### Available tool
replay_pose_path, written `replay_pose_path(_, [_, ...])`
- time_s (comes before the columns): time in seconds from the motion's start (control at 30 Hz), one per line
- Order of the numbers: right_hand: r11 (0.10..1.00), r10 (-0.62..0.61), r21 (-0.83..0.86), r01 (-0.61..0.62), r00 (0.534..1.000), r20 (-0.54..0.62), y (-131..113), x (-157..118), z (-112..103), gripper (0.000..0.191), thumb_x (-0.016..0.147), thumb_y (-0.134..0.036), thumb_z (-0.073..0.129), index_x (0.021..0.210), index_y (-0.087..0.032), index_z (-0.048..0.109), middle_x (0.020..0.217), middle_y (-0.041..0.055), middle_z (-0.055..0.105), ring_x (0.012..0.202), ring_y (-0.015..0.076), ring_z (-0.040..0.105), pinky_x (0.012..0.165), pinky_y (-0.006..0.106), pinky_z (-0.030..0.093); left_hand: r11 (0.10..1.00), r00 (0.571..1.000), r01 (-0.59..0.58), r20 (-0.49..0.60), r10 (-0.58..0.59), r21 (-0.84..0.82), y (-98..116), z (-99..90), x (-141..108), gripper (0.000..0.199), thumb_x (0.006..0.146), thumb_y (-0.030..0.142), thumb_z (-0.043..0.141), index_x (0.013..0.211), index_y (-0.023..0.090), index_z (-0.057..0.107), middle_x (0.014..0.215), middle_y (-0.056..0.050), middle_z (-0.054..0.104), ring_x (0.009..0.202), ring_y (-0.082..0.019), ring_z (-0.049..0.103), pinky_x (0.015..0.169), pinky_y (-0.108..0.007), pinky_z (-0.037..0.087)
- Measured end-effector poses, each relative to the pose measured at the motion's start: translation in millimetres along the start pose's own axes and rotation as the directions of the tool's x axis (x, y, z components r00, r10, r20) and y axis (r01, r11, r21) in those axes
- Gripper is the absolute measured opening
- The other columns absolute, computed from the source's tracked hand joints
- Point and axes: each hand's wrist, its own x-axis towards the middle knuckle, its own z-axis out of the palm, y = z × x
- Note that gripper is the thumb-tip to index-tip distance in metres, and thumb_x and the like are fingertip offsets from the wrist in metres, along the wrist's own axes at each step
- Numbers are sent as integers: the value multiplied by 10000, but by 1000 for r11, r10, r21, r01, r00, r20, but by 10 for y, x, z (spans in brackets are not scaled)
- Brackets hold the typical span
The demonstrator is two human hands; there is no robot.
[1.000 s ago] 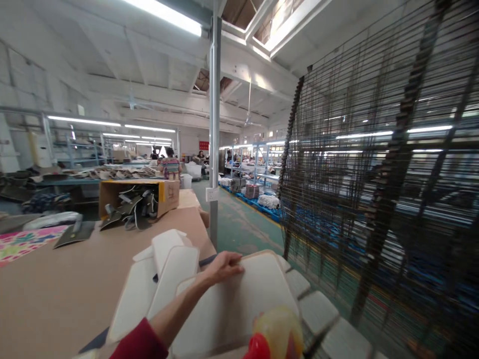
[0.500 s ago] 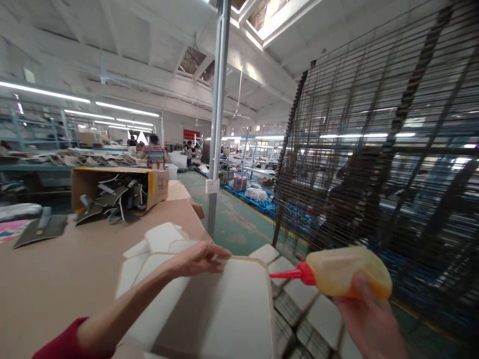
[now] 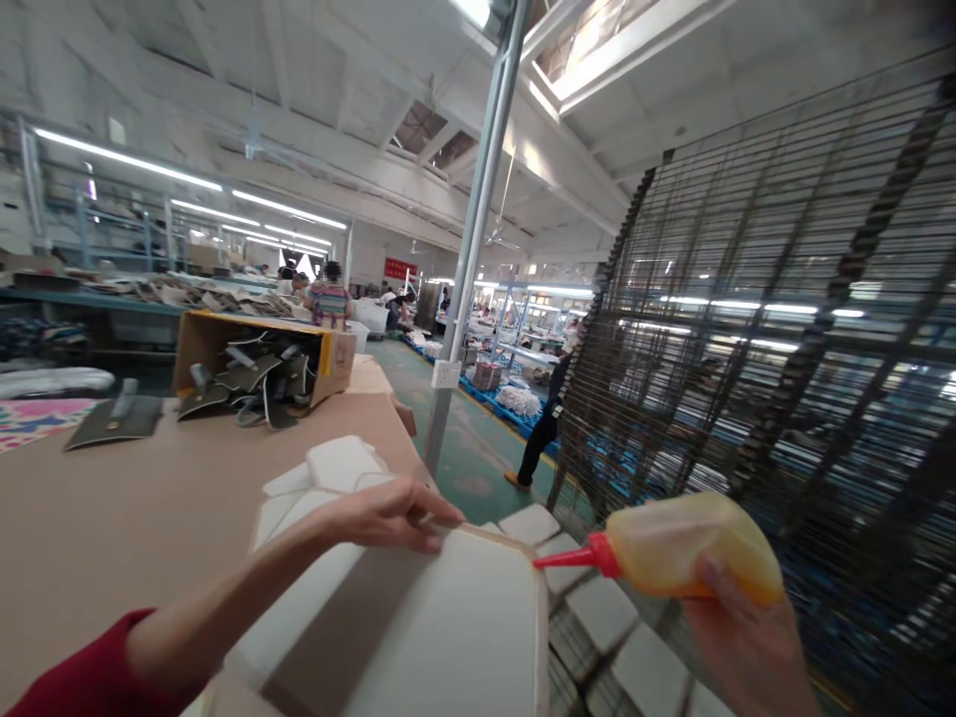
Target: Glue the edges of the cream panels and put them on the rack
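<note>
Far L on the table (image 3: 90, 558) you've a dark flap (image 3: 116, 426), then the box (image 3: 342, 363) on its side w/ more flaps in it, then a white stack (image 3: 340, 466) by your L hand (image 3: 388, 513). That hand's half curled, fingertips on the top edge of the panel (image 3: 470, 622), which sits front & centre. If that hold's light, the panel could skid when the nozzle (image 3: 575, 560) pushes on it. The tip's at the panel's upper R corner; oversqueeze the bottle (image 3: 687, 546) & liquid could run onto the white face, or drip past the corner onto the loose pcs (image 3: 603, 609) lower R. Your R hand (image 3: 751, 627) is wrapped round the bottle, thumb showing. Can't tell if the L hand pinches or only presses; panel's underside is hidden, lower edge cut off. R fingers mostly hidden, tip contact & flow too small to tell, rack (image 3: 747, 349) far R dark & cluttered.
</note>
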Motion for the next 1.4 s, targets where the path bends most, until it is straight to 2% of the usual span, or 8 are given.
replay_pose_path(0.13, [999,21,23,-22,997,68,85,62,-120,500,640,-306,957,1087,-273,737,996,31,743,863,253,720,785,278,616,997,1000,-6,-8,6,-79,-75,-20,-18,511,761,483,782,1169,175,772,915,21,709,819,-160,541,676,-188,392])
replay_pose_path(0.23, [998,33,46,-38,995,98,63,17,-81,516,609,-230,965,1069,-255,732,1037,55,742,907,266,723,774,270,615,987,999,5,33,1,-164,-80,-33,-21,526,757,530,791,1163,195,775,941,17,735,852,-183,602,733,-201,438])
replay_pose_path(0.4, [993,72,86,-76,996,47,-31,-79,3,603,637,-353,950,1171,-243,693,1109,70,733,967,270,716,862,295,595,966,995,25,100,1,-257,-7,-55,14,556,770,569,778,1179,192,768,942,-2,757,870,-205,648,758,-216,485])
replay_pose_path(0.6, [981,174,58,-187,969,177,54,-34,-343,777,669,-374,930,1354,-242,586,1268,142,668,1125,347,657,933,403,576,954,992,15,127,24,-299,62,-63,96,549,736,562,814,1127,178,786,890,-19,766,784,-206,670,722,-240,514])
replay_pose_path(0.77, [987,160,0,-163,971,175,55,-103,-412,819,667,-424,910,1385,-229,568,1304,175,638,1195,402,606,954,486,559,949,985,37,171,17,-312,38,-66,134,535,762,565,790,1137,184,776,925,-23,773,799,-217,693,715,-243,523])
replay_pose_path(0.9, [978,211,-23,-210,965,159,46,-185,-436,865,635,-471,912,1395,-263,554,1313,162,636,1200,424,596,922,522,572,938,984,60,176,2,-341,4,-72,150,524,752,551,804,1127,187,774,930,-19,776,825,-219,700,707,-234,525])
replay_pose_path(1.1, [957,285,22,-290,951,121,-48,-339,-405,799,661,-464,886,1377,-331,555,1309,99,653,1167,367,629,875,414,602,935,977,67,213,10,-350,-4,-104,165,522,766,531,804,1157,186,768,959,-23,780,814,-205,704,711,-221,521])
replay_pose_path(1.4, [968,247,2,-253,949,197,-10,-328,-493,820,685,-447,871,1411,-292,522,1258,138,667,1135,424,635,947,538,558,930,975,66,222,17,-361,-49,-121,188,532,759,528,812,1157,178,764,983,-36,781,844,-210,709,739,-225,534])
